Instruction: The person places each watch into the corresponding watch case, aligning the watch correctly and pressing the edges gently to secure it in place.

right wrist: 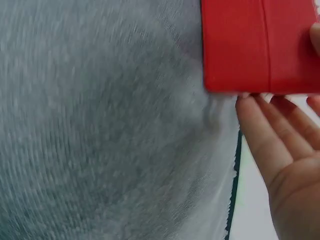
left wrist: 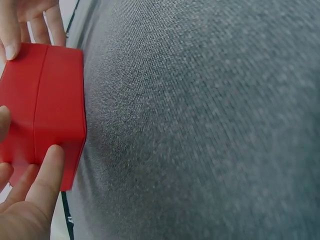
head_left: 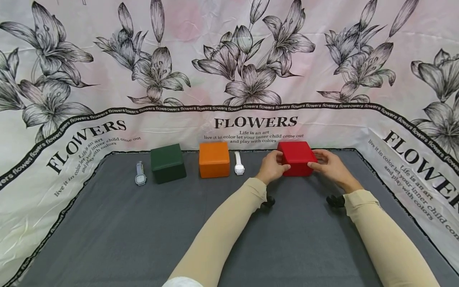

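A red box point(head_left: 297, 153) with a closed lid stands at the back right of the grey cloth. My left hand point(head_left: 271, 167) holds its left side, thumb at the front corner and fingers along the side. On the opposite side my right hand point(head_left: 333, 168) grips it, thumb on the front right edge. In the left wrist view a seam runs round the red box point(left wrist: 55, 95), and fingertips touch its side. The right wrist view has the fingers of the right hand point(right wrist: 295, 155) stretched against the side of the box.
Left of the red box lie a white watch point(head_left: 239, 164), an orange box point(head_left: 214, 160), a dark green box point(head_left: 167, 163) and a second, silver-grey watch point(head_left: 140, 174). Behind this row rises a flower-printed cloth point(head_left: 172, 131). Grey cloth point(head_left: 143, 239) covers the table.
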Demonstrator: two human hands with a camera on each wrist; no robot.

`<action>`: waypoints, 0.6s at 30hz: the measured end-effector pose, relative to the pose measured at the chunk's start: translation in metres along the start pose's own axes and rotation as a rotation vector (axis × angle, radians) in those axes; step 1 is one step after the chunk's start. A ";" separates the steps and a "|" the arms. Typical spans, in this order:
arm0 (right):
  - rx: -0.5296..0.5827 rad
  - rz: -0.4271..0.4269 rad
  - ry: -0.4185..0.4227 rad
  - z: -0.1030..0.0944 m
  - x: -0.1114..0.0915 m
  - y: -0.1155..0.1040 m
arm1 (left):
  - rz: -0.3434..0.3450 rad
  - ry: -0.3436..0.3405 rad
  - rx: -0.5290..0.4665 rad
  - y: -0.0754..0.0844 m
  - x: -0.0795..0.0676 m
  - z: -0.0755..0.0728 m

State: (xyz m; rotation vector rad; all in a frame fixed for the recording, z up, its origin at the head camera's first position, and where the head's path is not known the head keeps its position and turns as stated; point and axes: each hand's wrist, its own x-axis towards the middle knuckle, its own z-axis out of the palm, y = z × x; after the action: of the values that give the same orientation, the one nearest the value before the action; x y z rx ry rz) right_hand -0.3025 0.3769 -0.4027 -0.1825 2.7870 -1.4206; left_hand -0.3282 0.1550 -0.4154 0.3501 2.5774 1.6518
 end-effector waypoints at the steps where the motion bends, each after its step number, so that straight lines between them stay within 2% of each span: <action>1: -0.013 0.010 0.006 0.001 -0.001 -0.004 | 0.003 -0.006 0.002 0.000 -0.001 -0.003; 8: -0.166 0.034 0.135 0.021 -0.014 -0.029 | 0.088 -0.040 0.010 -0.002 -0.015 -0.027; 15: -0.260 -0.047 0.290 0.042 -0.030 -0.044 | 0.181 -0.078 0.061 -0.004 -0.043 -0.054; 18: -0.272 -0.080 0.324 0.053 -0.032 -0.052 | 0.214 -0.084 0.080 -0.006 -0.056 -0.069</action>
State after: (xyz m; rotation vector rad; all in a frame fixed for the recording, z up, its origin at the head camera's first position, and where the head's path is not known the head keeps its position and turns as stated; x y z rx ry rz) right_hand -0.2624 0.3077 -0.3937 -0.0693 3.2691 -1.1702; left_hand -0.2867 0.0786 -0.3960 0.7069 2.6268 1.5588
